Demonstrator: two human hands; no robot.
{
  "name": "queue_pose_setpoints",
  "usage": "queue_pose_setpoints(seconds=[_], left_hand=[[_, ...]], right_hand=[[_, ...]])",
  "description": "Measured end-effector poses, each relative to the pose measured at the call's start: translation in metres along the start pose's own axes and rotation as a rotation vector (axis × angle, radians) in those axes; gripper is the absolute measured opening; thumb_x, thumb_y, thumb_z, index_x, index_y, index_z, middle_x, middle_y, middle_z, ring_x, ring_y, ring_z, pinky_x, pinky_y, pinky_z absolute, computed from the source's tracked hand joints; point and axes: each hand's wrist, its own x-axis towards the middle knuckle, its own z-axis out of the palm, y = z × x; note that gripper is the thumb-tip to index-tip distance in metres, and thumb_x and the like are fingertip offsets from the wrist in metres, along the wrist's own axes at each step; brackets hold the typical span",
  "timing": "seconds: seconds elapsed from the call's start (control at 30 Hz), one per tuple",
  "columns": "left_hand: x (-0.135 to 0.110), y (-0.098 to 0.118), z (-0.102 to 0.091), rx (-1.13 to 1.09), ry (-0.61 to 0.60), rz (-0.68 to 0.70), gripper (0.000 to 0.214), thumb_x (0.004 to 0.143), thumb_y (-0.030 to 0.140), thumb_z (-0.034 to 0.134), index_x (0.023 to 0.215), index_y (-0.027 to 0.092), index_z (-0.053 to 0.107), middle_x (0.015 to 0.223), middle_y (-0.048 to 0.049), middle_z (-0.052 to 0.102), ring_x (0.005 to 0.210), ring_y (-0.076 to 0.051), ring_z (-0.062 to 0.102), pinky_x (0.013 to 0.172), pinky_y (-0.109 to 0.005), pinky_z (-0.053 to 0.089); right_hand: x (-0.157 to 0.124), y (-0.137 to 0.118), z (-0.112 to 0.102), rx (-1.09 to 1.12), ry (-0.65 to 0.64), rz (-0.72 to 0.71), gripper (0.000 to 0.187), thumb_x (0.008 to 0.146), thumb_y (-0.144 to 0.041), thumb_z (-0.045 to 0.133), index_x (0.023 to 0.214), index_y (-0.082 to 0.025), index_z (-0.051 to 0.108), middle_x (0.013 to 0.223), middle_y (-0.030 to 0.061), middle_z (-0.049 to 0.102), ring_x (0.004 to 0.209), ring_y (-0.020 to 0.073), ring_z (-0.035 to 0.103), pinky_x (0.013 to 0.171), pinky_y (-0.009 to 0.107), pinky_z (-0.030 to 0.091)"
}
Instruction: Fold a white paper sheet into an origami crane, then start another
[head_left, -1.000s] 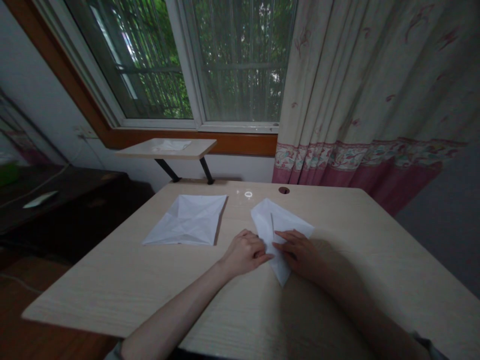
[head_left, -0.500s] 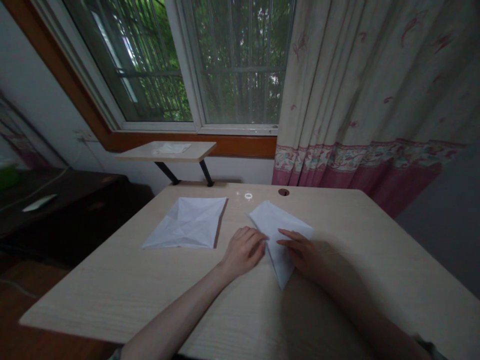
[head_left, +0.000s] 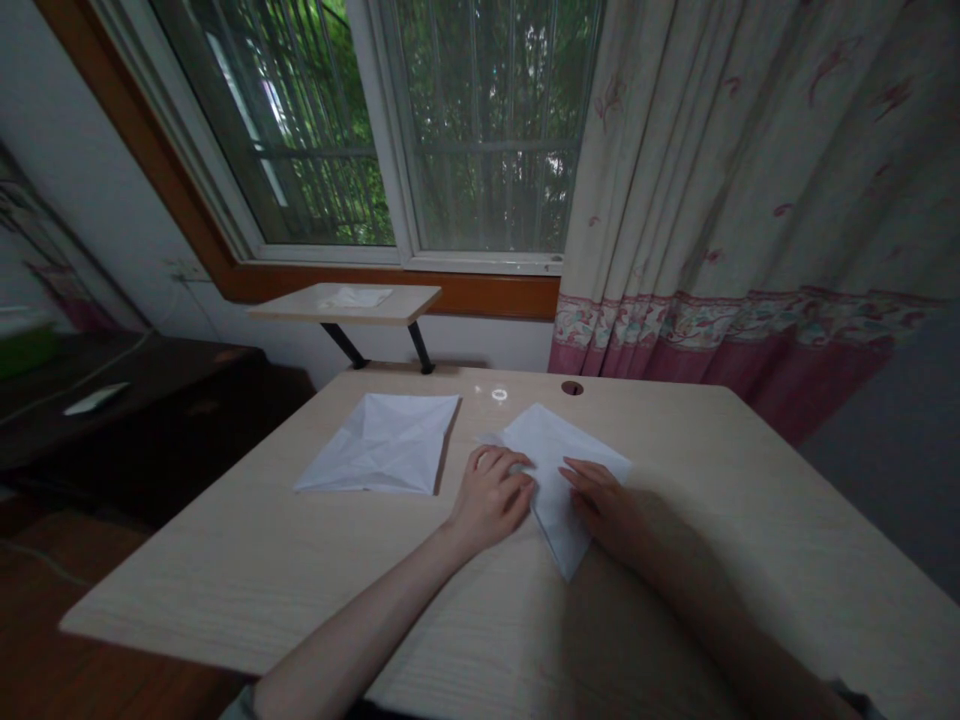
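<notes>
A folded sheet of white paper lies on the pale wood-grain desk, its point aimed toward me. My left hand rests with curled fingers on the sheet's left edge. My right hand lies on the sheet's right side, with its fingers extended over the paper. The paper under both hands is hidden. To the left, a second white sheet lies flat, with crease lines across it and no hand touching it.
A round cable hole is set near the desk's far edge. Beyond the desk stand a small shelf holding something white, a window and a patterned curtain. Dark furniture stands at the left.
The upper part of the folded sheet now lies flatter and wider under my hands. My left fingers have curled against its edge, and my right fingers have shifted slightly right.
</notes>
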Motion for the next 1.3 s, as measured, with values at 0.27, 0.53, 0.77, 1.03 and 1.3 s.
queue_pose_setpoints(seconds=[0.27, 0.53, 0.77, 1.03, 1.3], left_hand=[[-0.002, -0.007, 0.007, 0.011, -0.109, -0.087, 0.019, 0.097, 0.026, 0.062, 0.081, 0.021, 0.071, 0.106, -0.0018, 0.075, 0.101, -0.022, 0.064, 0.099, -0.047, 0.039], [0.0, -0.009, 0.01, -0.071, -0.283, -0.148, 0.02, 0.086, 0.033, 0.079, 0.089, 0.019, 0.064, 0.12, -0.0064, 0.071, 0.114, -0.027, 0.064, 0.098, -0.043, 0.049], [-0.006, -0.012, 0.015, -0.109, -0.362, -0.063, 0.032, 0.096, 0.031, 0.069, 0.127, 0.024, 0.063, 0.139, -0.0047, 0.065, 0.13, -0.024, 0.059, 0.112, -0.042, 0.046], [-0.008, -0.013, 0.023, -0.098, -0.459, -0.041, 0.037, 0.104, 0.025, 0.053, 0.141, 0.028, 0.057, 0.148, -0.0026, 0.057, 0.14, -0.023, 0.051, 0.117, -0.047, 0.04], [-0.004, -0.01, 0.014, -0.108, -0.545, -0.074, 0.04, 0.105, 0.034, 0.05, 0.145, 0.03, 0.052, 0.155, -0.0021, 0.048, 0.146, -0.024, 0.043, 0.121, -0.051, 0.032]], right_hand=[[0.002, 0.007, 0.004, -0.006, 0.015, -0.022, 0.043, 0.093, -0.016, 0.05, 0.133, -0.024, 0.065, 0.135, 0.0112, 0.067, 0.125, 0.027, 0.062, 0.105, 0.051, 0.054], [0.002, 0.01, 0.005, -0.148, 0.085, 0.049, 0.039, 0.091, -0.017, 0.048, 0.124, -0.019, 0.069, 0.133, 0.0136, 0.068, 0.123, 0.0297, 0.062, 0.104, 0.055, 0.051], [0.002, 0.022, -0.001, -0.324, 0.145, 0.125, 0.036, 0.092, -0.024, 0.048, 0.12, -0.019, 0.07, 0.131, 0.014, 0.069, 0.121, 0.0321, 0.062, 0.108, 0.058, 0.043], [0.0, 0.035, 0.008, -0.472, 0.285, 0.275, 0.044, 0.095, -0.036, 0.043, 0.127, -0.015, 0.065, 0.135, 0.0178, 0.065, 0.128, 0.0356, 0.055, 0.11, 0.055, 0.04], [0.0, 0.039, 0.012, -0.397, 0.292, 0.442, 0.05, 0.092, -0.04, 0.042, 0.132, -0.015, 0.058, 0.125, 0.018, 0.068, 0.121, 0.0368, 0.058, 0.107, 0.056, 0.04]])
